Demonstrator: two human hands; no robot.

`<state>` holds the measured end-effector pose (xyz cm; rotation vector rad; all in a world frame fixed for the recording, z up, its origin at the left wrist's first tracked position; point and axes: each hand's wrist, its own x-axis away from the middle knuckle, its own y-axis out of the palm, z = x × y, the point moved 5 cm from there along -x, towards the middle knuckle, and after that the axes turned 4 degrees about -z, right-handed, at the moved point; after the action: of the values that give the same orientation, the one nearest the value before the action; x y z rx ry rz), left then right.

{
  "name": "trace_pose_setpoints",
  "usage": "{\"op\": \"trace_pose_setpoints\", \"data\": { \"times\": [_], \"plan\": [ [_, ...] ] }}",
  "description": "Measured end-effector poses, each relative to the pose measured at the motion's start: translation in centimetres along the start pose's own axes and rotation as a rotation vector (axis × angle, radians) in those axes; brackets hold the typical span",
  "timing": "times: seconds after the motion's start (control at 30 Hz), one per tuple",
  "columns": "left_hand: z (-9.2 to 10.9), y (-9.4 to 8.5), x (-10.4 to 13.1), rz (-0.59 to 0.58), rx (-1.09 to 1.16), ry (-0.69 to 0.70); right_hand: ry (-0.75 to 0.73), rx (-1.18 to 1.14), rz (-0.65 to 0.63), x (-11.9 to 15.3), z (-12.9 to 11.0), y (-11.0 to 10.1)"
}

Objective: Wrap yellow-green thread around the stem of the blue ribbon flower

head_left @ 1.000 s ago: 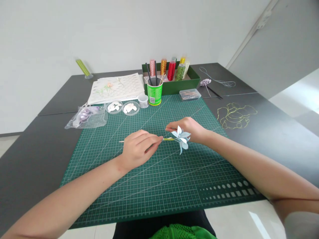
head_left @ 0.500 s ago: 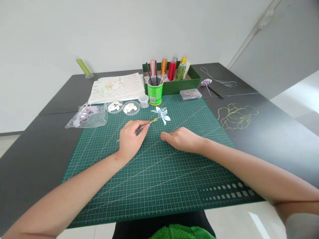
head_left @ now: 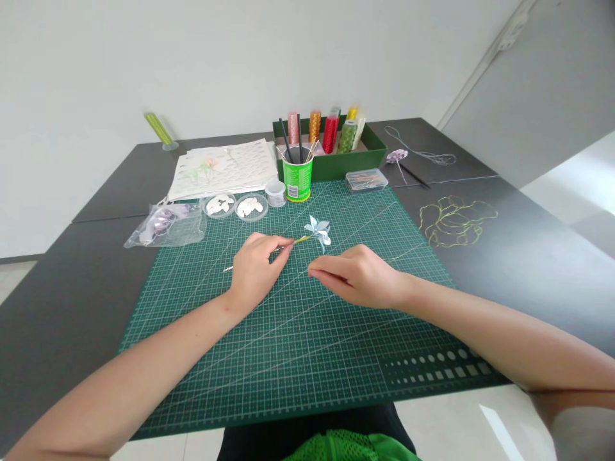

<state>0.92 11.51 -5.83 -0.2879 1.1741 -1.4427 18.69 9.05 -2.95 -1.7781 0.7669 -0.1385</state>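
My left hand (head_left: 259, 261) pinches the thin stem of a pale blue artificial flower (head_left: 319, 229) between thumb and fingertips. Yellow-green thread wraps the stem (head_left: 302, 239) just below the petals, and the stem's bare end pokes out to the left behind the hand. To the right of the flower and a little nearer to me, my right hand (head_left: 353, 274) is closed in a pinch. A fine thread (head_left: 400, 257) trails from behind it toward the right; the part at the fingertips is too thin to see. Both hands are over the green cutting mat (head_left: 288, 358).
Loose yellow-green thread (head_left: 456, 221) lies tangled at right. Beyond the hands stand a green can (head_left: 298, 180) with sticks, dishes of white pieces (head_left: 251, 207), a clear box (head_left: 366, 180) and a green tray (head_left: 336, 168) of thread spools. A plastic bag (head_left: 166, 224) lies at left.
The flower has turned and shifted slightly right, along with my left fingertips. My right hand has rolled, so its thumb and finger pinch shows more plainly.
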Motion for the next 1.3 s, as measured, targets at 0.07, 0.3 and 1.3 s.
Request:
{"op": "trace_pose_setpoints", "data": {
  "times": [0.07,0.3,1.3],
  "plan": [
    [0.5,0.1,0.3,0.003,-0.024,0.098,0.034,-0.149,0.012,-0.1,-0.2,-0.8],
    [3.1,0.8,1.6,-0.08,-0.061,0.384,0.195,-0.448,0.138,0.3,0.9,-3.4],
    [1.5,-1.6,1.4,0.102,0.3,0.035,0.487,-1.017,0.085,-0.5,10.7,0.0]
  ]
}}
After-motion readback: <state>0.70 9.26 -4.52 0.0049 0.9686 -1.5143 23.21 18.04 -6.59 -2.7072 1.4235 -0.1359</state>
